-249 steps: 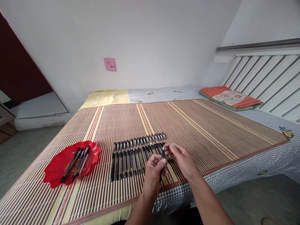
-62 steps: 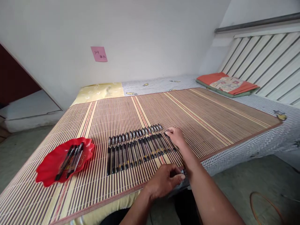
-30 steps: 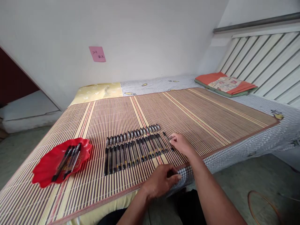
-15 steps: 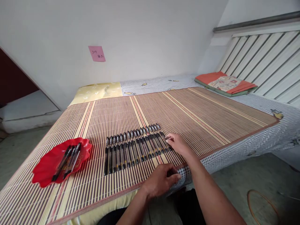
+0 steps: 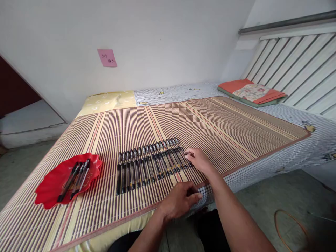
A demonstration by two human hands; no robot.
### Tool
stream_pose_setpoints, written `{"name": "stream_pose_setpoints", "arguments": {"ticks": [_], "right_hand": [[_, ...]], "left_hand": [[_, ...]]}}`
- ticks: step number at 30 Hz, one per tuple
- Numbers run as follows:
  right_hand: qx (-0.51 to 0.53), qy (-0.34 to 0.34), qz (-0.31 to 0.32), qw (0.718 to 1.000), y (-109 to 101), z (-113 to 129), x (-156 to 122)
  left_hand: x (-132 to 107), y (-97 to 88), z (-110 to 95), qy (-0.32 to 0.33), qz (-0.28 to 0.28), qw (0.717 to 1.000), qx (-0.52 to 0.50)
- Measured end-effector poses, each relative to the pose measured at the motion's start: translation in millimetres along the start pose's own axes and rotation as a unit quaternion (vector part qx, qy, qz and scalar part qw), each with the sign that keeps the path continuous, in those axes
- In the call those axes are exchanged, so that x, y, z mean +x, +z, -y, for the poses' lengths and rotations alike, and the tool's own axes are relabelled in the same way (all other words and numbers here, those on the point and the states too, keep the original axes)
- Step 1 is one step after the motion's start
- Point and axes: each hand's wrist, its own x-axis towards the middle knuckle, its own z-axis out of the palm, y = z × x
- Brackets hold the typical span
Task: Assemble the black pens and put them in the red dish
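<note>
A: What's nearest, bottom centre?

B: My left hand (image 5: 178, 203), lower centre of the frame, fingers curled loosely on the near edge of the striped bamboo slat mat (image 5: 223, 126). Holds nothing I can see.

A: And the right?

B: My right hand (image 5: 198, 159) is a bit higher, centre frame, fingertips resting on the rightmost pen of the row of black-capped clear-barrel pens (image 5: 149, 164). Fingers half closed, touching; can't tell if it's pinched or just nudged.

A: How'd those handle?

B: Light, stiff, smooth plastic, I'd judge; prob roll across the slats. Best pinched mid-barrel w/ thumb + forefinger.

A: Left side?

B: Red scalloped plastic dish (image 5: 56, 180), lower left, w/ a few more dark pens in it (image 5: 75, 176), well apart from the row.

A: Further back?

B: Folded orange-and-floral cushion (image 5: 250, 91) upper right; pink sticky note (image 5: 107, 57) on the wall, upper left.
</note>
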Motion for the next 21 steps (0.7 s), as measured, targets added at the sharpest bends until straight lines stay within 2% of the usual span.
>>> {"name": "stream_pose_setpoints", "arguments": {"ticks": [15, 21], "right_hand": [[0.015, -0.003, -0.017, 1.0, 4, -1, -1], [-0.05, 0.007, -0.019, 0.999, -6, 5, -7]], "left_hand": [[-1, -2.0, -5, 0.002, 0.0, 1.0, 0.016], [-2, -2.2, -5, -0.015, 0.009, 1.0, 0.011]]}}
